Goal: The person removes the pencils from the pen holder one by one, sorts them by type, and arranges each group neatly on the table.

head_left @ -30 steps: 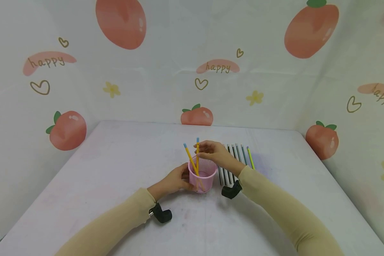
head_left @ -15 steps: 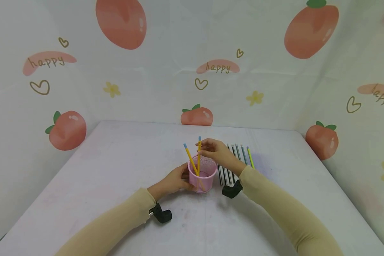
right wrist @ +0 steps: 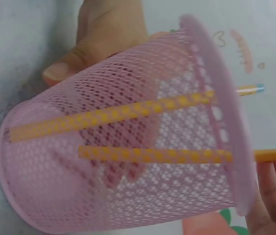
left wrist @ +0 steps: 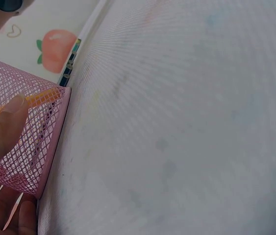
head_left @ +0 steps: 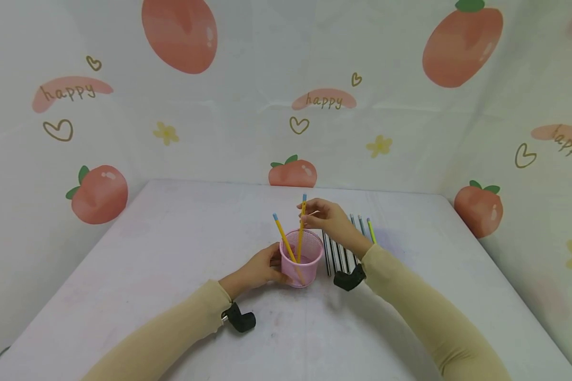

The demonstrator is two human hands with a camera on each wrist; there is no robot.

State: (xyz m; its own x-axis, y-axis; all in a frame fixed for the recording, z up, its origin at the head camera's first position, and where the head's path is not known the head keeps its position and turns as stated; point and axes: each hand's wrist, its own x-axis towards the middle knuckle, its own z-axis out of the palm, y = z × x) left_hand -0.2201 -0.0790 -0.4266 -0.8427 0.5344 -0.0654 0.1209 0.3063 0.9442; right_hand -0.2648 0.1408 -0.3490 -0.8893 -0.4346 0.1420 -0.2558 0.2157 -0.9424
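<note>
My left hand [head_left: 259, 267] holds a pink mesh pencil cup [head_left: 309, 274] upright on the table, its thumb [left wrist: 5, 132] against the side in the left wrist view. One yellow pencil [head_left: 283, 233] with a blue end leans inside, reaching the bottom. Over the rim, my right hand [head_left: 331, 218] pinches a second yellow pencil [head_left: 300, 241] near its blue end. Through the mesh in the right wrist view, that pencil's lower end [right wrist: 86, 152] hangs inside the cup, above its base. The right hand's fingers partly cover the pencil.
Several pencils lie in a row [head_left: 336, 256] right of the cup, dark striped ones and a yellow-green one [head_left: 371, 230], partly under the right forearm. White walls with fruit prints enclose the table [head_left: 195, 227]. Black wrist cameras [head_left: 240, 318] hang below both sleeves.
My right hand has moved up and slightly right, raising the pinched pencil partway within the cup. The left hand, the cup and the leaning pencil have stayed in place.
</note>
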